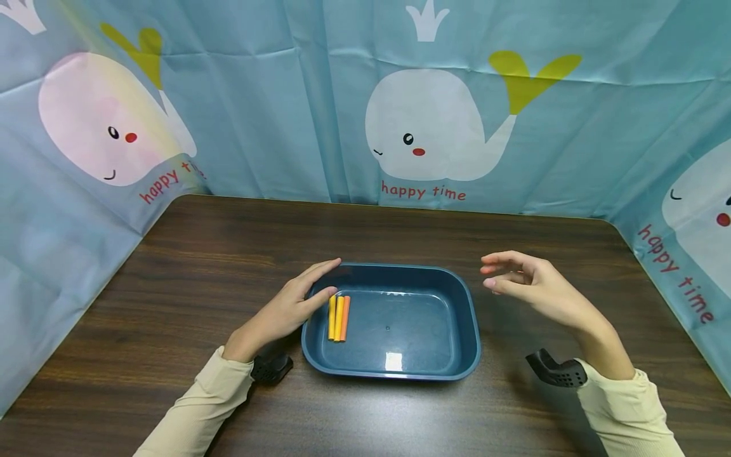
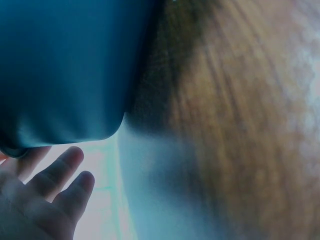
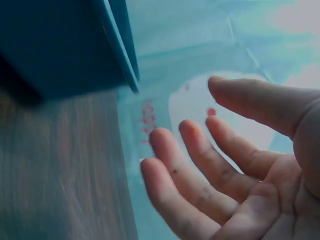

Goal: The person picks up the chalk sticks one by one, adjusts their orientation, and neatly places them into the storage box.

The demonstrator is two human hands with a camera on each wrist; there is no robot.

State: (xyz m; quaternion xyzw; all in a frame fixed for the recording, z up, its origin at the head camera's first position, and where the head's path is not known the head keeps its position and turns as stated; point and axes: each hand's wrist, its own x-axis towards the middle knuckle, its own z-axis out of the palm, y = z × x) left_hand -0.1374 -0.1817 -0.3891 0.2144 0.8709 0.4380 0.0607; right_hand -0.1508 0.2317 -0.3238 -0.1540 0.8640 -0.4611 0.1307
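Observation:
A dark blue plastic bin [image 1: 394, 378] lies on the table. Inside it, along the left end, sit two yellow sticks and an orange stick [image 1: 345, 317], side by side. My left hand [image 1: 288, 309] holds the bin's left rim near the far corner, thumb over the inside and fingers along the outside. In the left wrist view its fingers [image 2: 56, 174] reach past the bin's outer wall [image 2: 65, 75]. To the right of the bin my right hand [image 1: 531, 282] hovers apart from it, fingers loosely bent, nothing in the palm, as the right wrist view also shows.
The dark wood-grain table [image 1: 240, 241] surrounds the bin. A light blue curtain [image 1: 257, 127] printed with white whales hangs along the table's back and sides. Black wrist devices [image 1: 556, 371] are worn on both arms.

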